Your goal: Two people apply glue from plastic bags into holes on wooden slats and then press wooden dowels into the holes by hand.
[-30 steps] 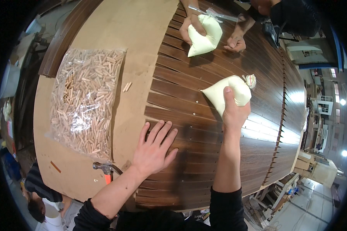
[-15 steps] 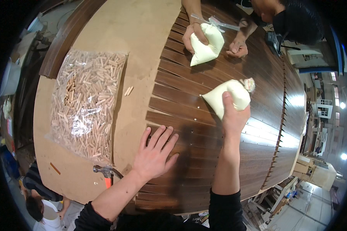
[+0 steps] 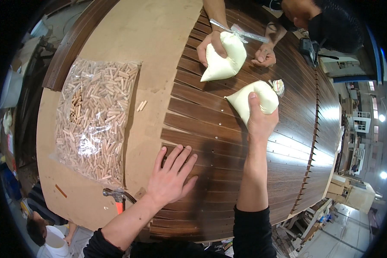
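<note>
My right hand [image 3: 262, 120] is closed round a plump, tied plastic bag of pale yellow paste [image 3: 245, 96], its pointed corner aimed left just above the boards. Beneath it lie dark brown wooden boards [image 3: 189, 109], side by side with staggered left ends and a line of small holes or pale dots. My left hand [image 3: 170, 178] rests on the board ends with its fingers spread, holding nothing. Across from me, another person's hand [image 3: 204, 49] grips a similar bag [image 3: 228, 58]. That person's other hand [image 3: 264, 56] is loosely curled over the boards.
A clear bag of wooden dowels [image 3: 94, 124] lies on the tan sheet at left, with a few loose dowels [image 3: 142, 105] beside it. A hammer [image 3: 115, 194] lies near my left forearm. A long brown moulding [image 3: 69, 47] lies at the far left. Another person crouches lower left by a white bucket [image 3: 56, 241].
My right hand has shifted the bag slightly away from me along the holes. The other person's bag has moved left and a little towards me. My left hand stays on the boards.
</note>
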Available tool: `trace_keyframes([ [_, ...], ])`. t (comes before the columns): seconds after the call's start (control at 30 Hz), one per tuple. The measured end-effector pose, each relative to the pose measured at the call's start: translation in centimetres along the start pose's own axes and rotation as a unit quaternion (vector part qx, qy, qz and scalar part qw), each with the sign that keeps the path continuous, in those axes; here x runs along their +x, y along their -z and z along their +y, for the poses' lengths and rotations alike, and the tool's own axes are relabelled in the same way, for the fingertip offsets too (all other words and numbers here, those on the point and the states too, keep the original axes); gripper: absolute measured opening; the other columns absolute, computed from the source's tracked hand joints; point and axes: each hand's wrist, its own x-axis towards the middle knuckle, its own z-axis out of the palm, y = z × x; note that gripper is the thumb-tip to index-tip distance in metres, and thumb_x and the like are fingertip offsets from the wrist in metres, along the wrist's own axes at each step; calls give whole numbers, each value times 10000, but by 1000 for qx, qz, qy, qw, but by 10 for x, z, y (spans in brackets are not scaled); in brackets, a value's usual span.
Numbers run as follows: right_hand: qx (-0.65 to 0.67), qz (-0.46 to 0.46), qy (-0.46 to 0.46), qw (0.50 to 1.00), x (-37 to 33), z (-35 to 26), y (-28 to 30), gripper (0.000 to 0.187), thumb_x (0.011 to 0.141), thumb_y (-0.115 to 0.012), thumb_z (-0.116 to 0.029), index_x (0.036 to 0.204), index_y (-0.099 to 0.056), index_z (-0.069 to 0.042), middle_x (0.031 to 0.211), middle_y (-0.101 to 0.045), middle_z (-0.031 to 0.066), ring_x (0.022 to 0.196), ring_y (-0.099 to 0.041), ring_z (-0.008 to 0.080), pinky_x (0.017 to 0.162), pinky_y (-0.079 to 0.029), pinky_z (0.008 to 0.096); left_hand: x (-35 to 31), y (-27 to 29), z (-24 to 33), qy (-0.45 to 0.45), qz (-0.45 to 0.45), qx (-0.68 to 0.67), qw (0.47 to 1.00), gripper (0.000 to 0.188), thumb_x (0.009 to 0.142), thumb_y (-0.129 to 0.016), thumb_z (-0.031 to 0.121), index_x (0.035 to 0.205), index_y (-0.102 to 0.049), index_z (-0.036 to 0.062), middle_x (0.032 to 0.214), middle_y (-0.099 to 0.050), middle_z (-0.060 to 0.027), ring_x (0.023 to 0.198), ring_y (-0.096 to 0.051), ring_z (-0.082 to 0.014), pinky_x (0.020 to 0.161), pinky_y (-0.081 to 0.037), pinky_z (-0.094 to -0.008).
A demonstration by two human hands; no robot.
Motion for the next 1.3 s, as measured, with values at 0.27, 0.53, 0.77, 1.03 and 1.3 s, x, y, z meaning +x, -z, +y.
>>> trace_keyframes([
  [0.27, -18, -9, 10, 1000, 1, 10, 1, 423, 888, -836, -180, 1223, -678, 23, 1146, -732, 109, 1021, -693, 176, 925, -544, 336, 1, -1, 0, -1, 0, -6, 1000, 638, 846, -775, 365, 1394, -601, 90, 1503, -528, -137, 1417, -454, -325, 1219, -255, -572],
  [0.53, 204, 33, -143, 968, -36, -7, 53, 728, 965, -702, -498, 1476, -477, -31, 1175, -698, 103, 984, -699, 223, 658, -583, 372, -3, 6, -1, -1, -3, 23, 1000, 603, 890, -729, 407, 1400, -608, 109, 1505, -535, -112, 1430, -453, -296, 1223, -274, -563],
  [0.77, 703, -128, -198, 671, -159, -24, 177, 815, 951, -583, -706, 1579, -410, -216, 1282, -643, 18, 1099, -620, 186, 755, -481, 337, -1, 0, 5, -21, 17, 19, 999, 592, 919, -694, 371, 1425, -573, 88, 1525, -499, -141, 1457, -410, -324, 1235, -245, -572],
  [1.03, 663, 129, -112, 729, -274, -58, 255, 730, 936, -564, -726, 1526, -459, -308, 1605, -416, 7, 1444, -466, 329, 1051, -514, 520, -11, -9, 4, -38, 69, 62, 995, 615, 933, -675, 382, 1449, -542, 76, 1518, -499, -153, 1457, -408, -327, 1238, -231, -570],
  [1.3, 804, 1, -61, 591, -295, -19, 319, 725, 958, -630, -630, 1574, -370, -351, 1381, -546, 59, 1089, -690, 253, 568, -597, 294, 17, 14, 28, 19, -4, 85, 996, 642, 965, -651, 390, 1511, -477, 99, 1392, -576, -151, 1314, -513, -348, 1141, -346, -527],
])
